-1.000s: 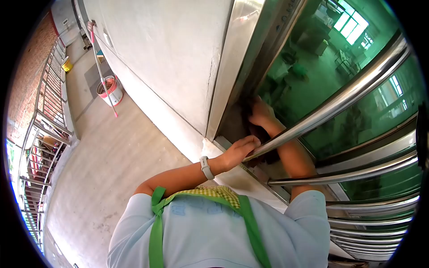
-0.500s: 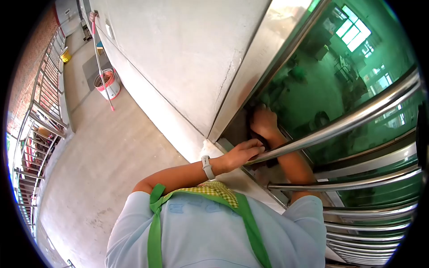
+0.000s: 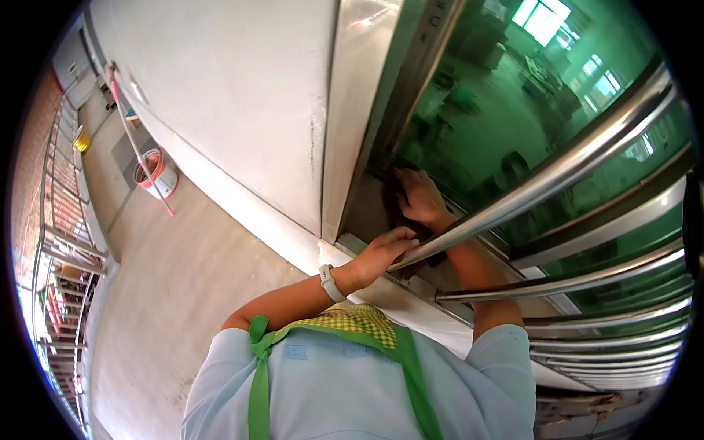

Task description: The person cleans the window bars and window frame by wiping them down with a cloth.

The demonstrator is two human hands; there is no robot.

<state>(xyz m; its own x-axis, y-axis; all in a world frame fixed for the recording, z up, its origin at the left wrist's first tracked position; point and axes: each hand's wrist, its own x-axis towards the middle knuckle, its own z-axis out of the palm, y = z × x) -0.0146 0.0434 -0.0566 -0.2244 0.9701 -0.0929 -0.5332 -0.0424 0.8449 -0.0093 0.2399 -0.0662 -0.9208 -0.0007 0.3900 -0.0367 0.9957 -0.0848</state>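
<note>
Fingers of my left hand [image 3: 375, 258] are curled at the near end of a thick steel bar [image 3: 506, 196], and a pale watch band [image 3: 331, 283] circles that wrist. My right hand [image 3: 424, 199] reaches in behind the bars to the lower corner of the window frame, beside the green-tinted glass [image 3: 477, 125]. Its fingers are bent and point toward the frame's corner. Something dark [image 3: 394, 209] shows under this hand; whether it is a cloth or only shadow is unclear.
More steel bars [image 3: 565, 282] run across the window at right. A pale wall [image 3: 220, 95] meets the concrete floor [image 3: 176, 293]. A red-and-white bucket [image 3: 164, 182] stands by the wall, with a pink-ended pole [image 3: 130, 136] leaning near it. A metal railing [image 3: 70, 257] lines the left.
My view has turned, shifting the window and wall leftward. My right hand now shows more extended fingers, closer to the frame's corner. My left hand stays at the bar's end.
</note>
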